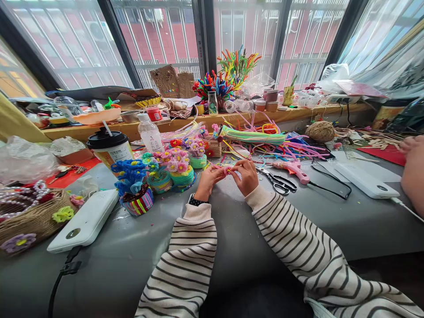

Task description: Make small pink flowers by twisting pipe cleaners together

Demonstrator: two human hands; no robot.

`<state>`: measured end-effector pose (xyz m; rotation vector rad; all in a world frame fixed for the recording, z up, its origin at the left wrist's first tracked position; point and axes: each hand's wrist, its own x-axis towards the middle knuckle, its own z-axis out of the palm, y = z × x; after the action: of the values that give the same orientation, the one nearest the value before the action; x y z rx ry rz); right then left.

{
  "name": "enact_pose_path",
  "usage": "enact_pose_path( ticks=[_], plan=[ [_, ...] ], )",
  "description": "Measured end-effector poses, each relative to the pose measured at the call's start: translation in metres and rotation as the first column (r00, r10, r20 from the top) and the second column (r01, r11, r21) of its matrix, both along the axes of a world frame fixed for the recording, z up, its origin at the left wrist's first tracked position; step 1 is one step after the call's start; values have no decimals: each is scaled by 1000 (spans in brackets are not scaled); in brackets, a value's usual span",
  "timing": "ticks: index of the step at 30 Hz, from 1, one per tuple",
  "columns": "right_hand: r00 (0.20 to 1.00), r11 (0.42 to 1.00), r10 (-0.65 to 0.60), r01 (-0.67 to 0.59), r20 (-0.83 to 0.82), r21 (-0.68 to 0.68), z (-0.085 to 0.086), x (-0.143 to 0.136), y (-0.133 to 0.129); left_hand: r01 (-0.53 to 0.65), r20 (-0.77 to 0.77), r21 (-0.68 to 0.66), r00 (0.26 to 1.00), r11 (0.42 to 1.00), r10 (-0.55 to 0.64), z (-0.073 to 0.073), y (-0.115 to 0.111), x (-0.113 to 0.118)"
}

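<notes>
A small pink fuzzy piece with a bit of yellow (227,170) is pinched between my two hands above the grey table. My left hand (209,180) closes its fingers on the left side of it. On the right side, my right hand (245,176) grips it with thumb and fingertips. Black-handled scissors (278,181) lie just right of my right hand, beside a pink glue gun (293,170). Pots of pink fuzzy flowers (177,165) stand left of my hands, with a blue-flowered pot (134,187) farther left.
A lidded cup (111,148) and a bottle (150,134) stand back left. Power banks lie at left (84,221) and right (366,180). Pipe cleaners (255,136) spread behind my hands. Another person's arm (414,176) rests at the right edge.
</notes>
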<state>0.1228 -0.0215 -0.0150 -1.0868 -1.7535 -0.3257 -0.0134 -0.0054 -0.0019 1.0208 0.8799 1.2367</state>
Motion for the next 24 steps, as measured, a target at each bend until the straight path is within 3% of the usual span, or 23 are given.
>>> enact_pose_path(
  ticks=[24],
  plan=[
    [999, 1000, 17, -16, 34, -14, 2, -1, 0, 3, -48, 12, 999, 1000, -2, -3, 1, 0]
  ],
)
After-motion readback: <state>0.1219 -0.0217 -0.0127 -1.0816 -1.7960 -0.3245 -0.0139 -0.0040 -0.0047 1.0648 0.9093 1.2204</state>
